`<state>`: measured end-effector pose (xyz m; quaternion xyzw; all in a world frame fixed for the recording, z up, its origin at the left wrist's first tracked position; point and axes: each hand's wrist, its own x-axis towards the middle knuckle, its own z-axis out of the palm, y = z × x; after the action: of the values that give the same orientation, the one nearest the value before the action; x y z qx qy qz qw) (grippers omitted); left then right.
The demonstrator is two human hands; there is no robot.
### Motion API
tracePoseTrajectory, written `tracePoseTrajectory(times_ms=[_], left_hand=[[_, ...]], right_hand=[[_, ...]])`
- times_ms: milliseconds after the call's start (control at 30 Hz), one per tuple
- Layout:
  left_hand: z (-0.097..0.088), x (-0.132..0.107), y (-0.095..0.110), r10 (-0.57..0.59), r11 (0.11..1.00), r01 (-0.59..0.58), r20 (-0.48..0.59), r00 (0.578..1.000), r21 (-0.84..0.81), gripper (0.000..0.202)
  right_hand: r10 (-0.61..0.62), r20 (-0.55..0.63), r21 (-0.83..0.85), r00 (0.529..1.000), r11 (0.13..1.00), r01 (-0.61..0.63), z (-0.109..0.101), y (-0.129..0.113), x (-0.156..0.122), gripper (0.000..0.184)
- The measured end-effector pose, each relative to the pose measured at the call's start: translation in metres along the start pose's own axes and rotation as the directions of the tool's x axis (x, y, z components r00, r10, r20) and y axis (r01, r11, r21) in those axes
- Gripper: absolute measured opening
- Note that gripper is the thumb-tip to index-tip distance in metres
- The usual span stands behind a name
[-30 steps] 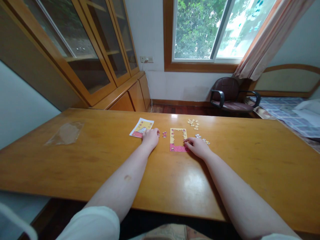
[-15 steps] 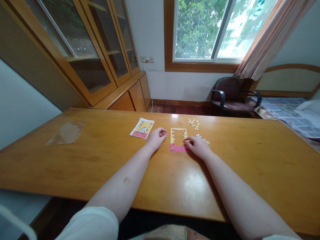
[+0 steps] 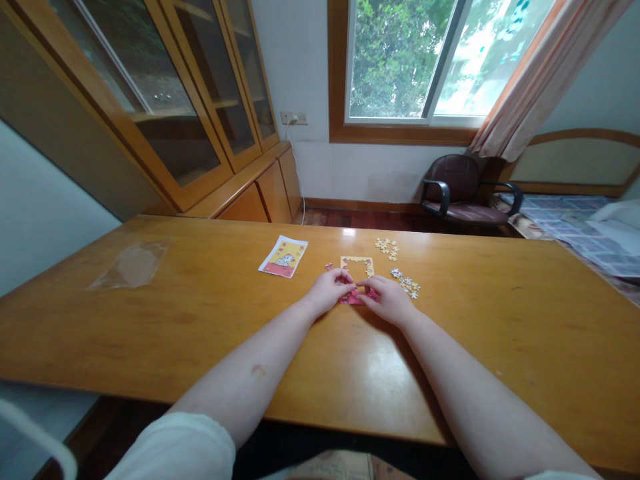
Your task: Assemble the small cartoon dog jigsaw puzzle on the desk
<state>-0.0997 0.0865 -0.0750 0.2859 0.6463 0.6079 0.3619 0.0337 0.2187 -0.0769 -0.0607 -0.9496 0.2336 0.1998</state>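
A partly assembled jigsaw puzzle [image 3: 357, 259] lies on the table, its yellow and pink border framing a gap in the middle. Over its lower left part, my left hand [image 3: 331, 291] pinches a small jigsaw piece, mostly covered by the fingers. From the right, my right hand [image 3: 387, 298] meets it there, thumb and forefinger curled at the same piece. Just left of the border is a small pink loose piece [image 3: 329, 266]. Loose pieces with printed sides [image 3: 410, 287] are to the right of my right hand, and a plain tan pile of pieces [image 3: 387, 248] sits beyond.
A picture card [image 3: 284, 257] with a white animal on yellow and pink lies left of the puzzle. Farther left is a clear plastic bag [image 3: 133, 265] on the wooden table [image 3: 200, 320]. A glass-door cabinet [image 3: 200, 100] and an office chair [image 3: 457, 187] stand beyond.
My left hand has moved right onto the puzzle, uncovering the pink piece beside the border. My right hand has shifted slightly left, so the fingertips of both now meet.
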Motion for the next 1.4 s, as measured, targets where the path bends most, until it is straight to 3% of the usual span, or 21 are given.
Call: tracePoseTrajectory(times_ms=[167, 267, 333, 400, 467, 567, 933, 1067, 1400], left_hand=[[0.002, 0.002, -0.002, -0.006, 0.999, 0.006, 0.012, 1.0, 0.035, 0.02], [-0.004, 0.002, 0.002, 0.077, 0.962, -0.069, -0.017, 0.997, 0.264, 0.011], [-0.011, 0.001, 0.006, 0.188, 0.827, -0.157, -0.003, 0.982, 0.54, 0.009], [-0.018, -0.002, 0.009, 0.274, 0.567, -0.252, 0.11, 0.956, 0.784, 0.015], [-0.023, -0.004, 0.011, 0.262, 0.378, -0.278, 0.186, 0.947, 0.883, 0.022], [-0.024, -0.006, 0.011, 0.211, 0.267, -0.273, 0.221, 0.952, 0.924, 0.026], [-0.023, -0.005, 0.011, 0.204, 0.31, -0.281, 0.225, 0.953, 0.908, 0.024], [-0.022, -0.005, 0.011, 0.2, 0.336, -0.273, 0.216, 0.956, 0.901, 0.023], [-0.021, -0.004, 0.009, 0.2, 0.304, -0.275, 0.221, 0.955, 0.912, 0.026]], right_hand=[[0.026, -0.001, 0.019, 1.0, 0.999, -0.026, 0.001, -0.001, 0.001, 0.019], [0.073, 0.006, 0.01, 0.997, 0.997, -0.073, 0.002, 0.0, 0.002, 0.019], [0.119, 0.015, -0.007, 0.993, 0.993, -0.119, 0.002, 0.0, 0.003, 0.019], [0.161, 0.031, -0.03, 0.986, 0.987, -0.16, 0.002, 0.0, 0.004, 0.019], [0.19, 0.049, -0.052, 0.981, 0.981, -0.187, 0.001, 0.0, 0.005, 0.018], [0.198, 0.065, -0.071, 0.978, 0.979, -0.193, 0.0, -0.001, 0.006, 0.017], [0.059, -0.002, -0.142, 0.998, 0.988, -0.059, 0.016, 0.001, 0.007, 0.018], [0.071, -0.024, -0.154, 0.997, 0.985, -0.074, 0.021, -0.002, 0.007, 0.017], [0.095, -0.029, -0.161, 0.995, 0.982, -0.098, 0.024, -0.002, 0.007, 0.018]])
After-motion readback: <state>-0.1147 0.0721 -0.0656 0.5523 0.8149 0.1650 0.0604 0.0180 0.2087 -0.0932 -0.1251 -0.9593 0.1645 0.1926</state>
